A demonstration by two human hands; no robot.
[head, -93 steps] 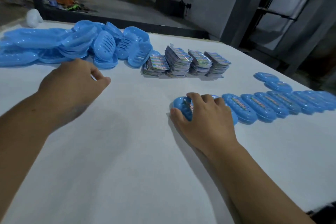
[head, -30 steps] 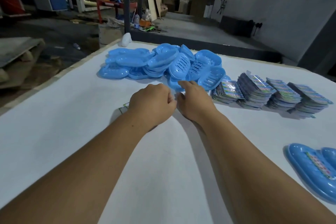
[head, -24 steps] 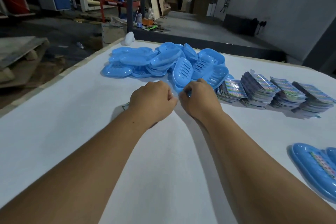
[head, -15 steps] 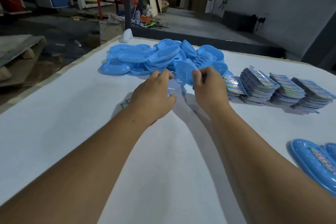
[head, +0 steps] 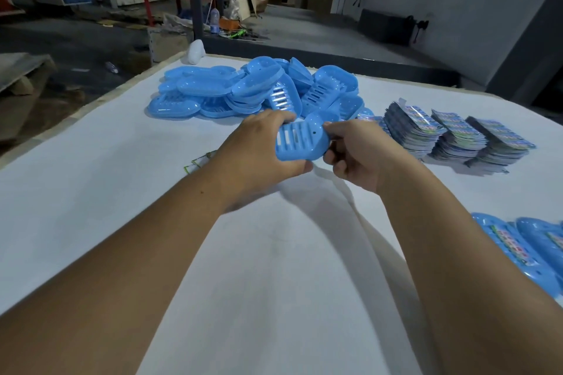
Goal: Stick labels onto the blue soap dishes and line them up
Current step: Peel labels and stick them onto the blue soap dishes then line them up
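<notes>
Blue slotted soap dish (head: pixel 300 141) held above the white table (head: pixel 91 192), just in front of the dish pile (head: pixel 253 91). Gripped at its left end by the left hand (head: pixel 259 149), fingers curled over the rim; pinched at its right end by the right hand (head: pixel 362 152). Label stacks (head: pixel 457 137) to the right; labelled dishes (head: pixel 524 250) at the right edge.
</notes>
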